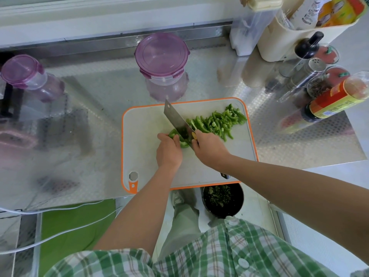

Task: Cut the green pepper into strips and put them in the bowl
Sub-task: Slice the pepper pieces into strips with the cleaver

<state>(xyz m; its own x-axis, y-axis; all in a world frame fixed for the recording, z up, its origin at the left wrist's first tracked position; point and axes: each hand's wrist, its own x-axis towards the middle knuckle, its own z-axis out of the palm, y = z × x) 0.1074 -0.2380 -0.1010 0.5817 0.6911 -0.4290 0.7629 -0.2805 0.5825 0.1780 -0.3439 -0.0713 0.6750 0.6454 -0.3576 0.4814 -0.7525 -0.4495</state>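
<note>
Plaid green shirt (219, 254) fills the bottom edge, both bare forearms reaching up over the orange-rimmed cutting board (143, 156). Left hand (169, 150) presses down on the uncut green pepper piece (180, 139), fingers curled together, tips on the pepper's left part; pepper pokes out just right of and beyond those fingertips. Cleaver (178, 121) blade stands edge-down against the pepper's right side, right beside the left-hand knuckles, tip pointing away from the person. Right hand (209, 149) wraps closed around the cleaver handle, forefinger up by the blade's heel; yellow sticker there, print too small to read. Cut pepper strips (217, 121) lie piled on the board just beyond and right of the right-hand fingers, spreading toward the far right corner. Dark bowl (223, 199) sits below the board's near edge, under the right forearm, green bits inside. Two purple-lidded containers (162, 54) stand well beyond the fingers on the metal counter (89, 108). Far right: bottles and shakers, one with an orange-red label (331, 103), text unreadable.
</note>
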